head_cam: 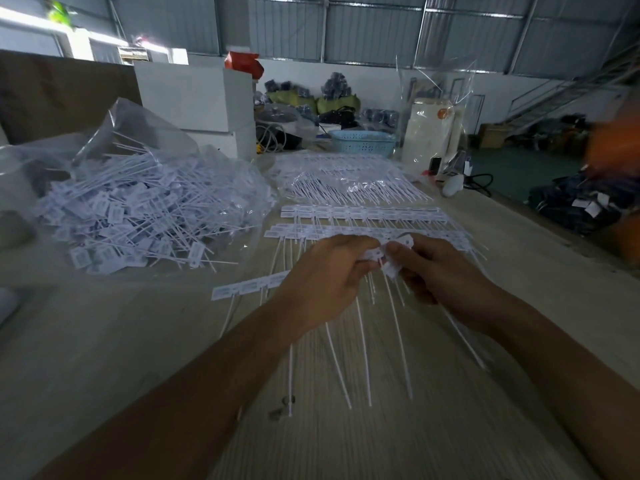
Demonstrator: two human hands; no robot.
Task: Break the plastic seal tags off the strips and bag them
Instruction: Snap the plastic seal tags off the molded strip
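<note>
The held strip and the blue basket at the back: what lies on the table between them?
In the head view, between the held strip and blue basket lie uncut strips, then bagged strips.

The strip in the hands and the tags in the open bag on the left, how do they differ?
The strip is tags joined in a row, tails hanging parallel; the bagged tags are separate and jumbled. The strip is held by the left hand and right hand; the bagged tags lie piled. Both are white plastic.
</note>
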